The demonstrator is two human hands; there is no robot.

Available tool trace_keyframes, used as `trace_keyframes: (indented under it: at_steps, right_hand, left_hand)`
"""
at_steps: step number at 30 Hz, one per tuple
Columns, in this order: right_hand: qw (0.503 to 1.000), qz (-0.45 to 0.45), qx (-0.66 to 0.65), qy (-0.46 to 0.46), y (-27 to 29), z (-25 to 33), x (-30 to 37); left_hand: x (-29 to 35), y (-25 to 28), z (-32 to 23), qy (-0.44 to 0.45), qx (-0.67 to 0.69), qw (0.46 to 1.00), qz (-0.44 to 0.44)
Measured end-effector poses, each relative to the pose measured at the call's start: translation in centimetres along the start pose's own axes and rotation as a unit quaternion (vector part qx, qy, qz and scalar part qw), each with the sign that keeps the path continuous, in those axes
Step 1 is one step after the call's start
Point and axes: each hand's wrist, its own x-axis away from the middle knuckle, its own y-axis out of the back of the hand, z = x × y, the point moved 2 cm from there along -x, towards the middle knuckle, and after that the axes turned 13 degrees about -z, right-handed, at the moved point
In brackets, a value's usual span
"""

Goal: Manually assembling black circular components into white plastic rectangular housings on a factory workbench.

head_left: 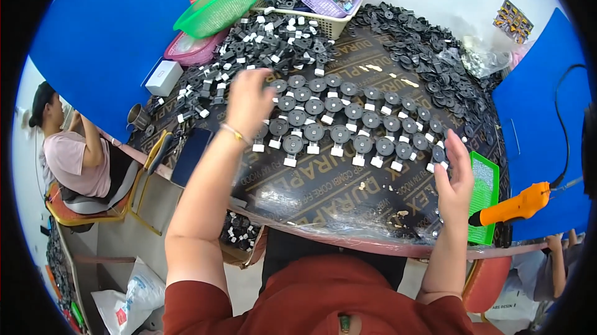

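Several rows of black round discs with white-ended stems (339, 133) lie spread across the middle of the table. My left hand (249, 102) is over the left end of these rows, its thumb apart from the bent fingers, and I see nothing held in it. Parts just under that hand are hidden. At the right end my right hand (457, 173) stands beside the last disc (438, 153), fingers stretched and thumb apart, with nothing in it. Behind the rows is a heap of black pieces with white ends (273, 43).
Loose black discs (423, 49) are piled at the back right. A green tray (482, 198) and an orange electric screwdriver (516, 204) are by my right hand. Baskets, including a green one (217, 5), stand at the back. A metal cup (137, 115) and white box (165, 78) are left.
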Motion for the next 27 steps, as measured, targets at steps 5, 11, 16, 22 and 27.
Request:
trace_keyframes:
  at_steps: [5,11,16,22,27]
  right_hand:
    - [0.999,0.04,0.031,0.015,0.7,0.7,1.7]
    - [0.982,0.049,0.175,0.052,3.9,0.5,2.5]
    - [0.95,0.093,0.293,0.048,5.6,-0.9,3.6]
    - [0.884,0.166,0.431,0.07,6.5,-4.2,5.3]
    - [0.888,0.161,0.423,0.084,6.9,-6.3,6.5]
  left_hand:
    - [1.3,1.6,13.4,-0.008,-0.335,0.918,0.212]
    - [-0.9,2.3,10.6,-0.094,-0.318,0.933,0.141]
    - [-2.0,2.3,5.9,0.273,0.345,0.897,0.043]
    - [0.5,1.1,-7.5,0.36,0.779,0.503,0.101]
    - [1.7,-2.5,-16.0,0.406,0.826,0.359,0.156]
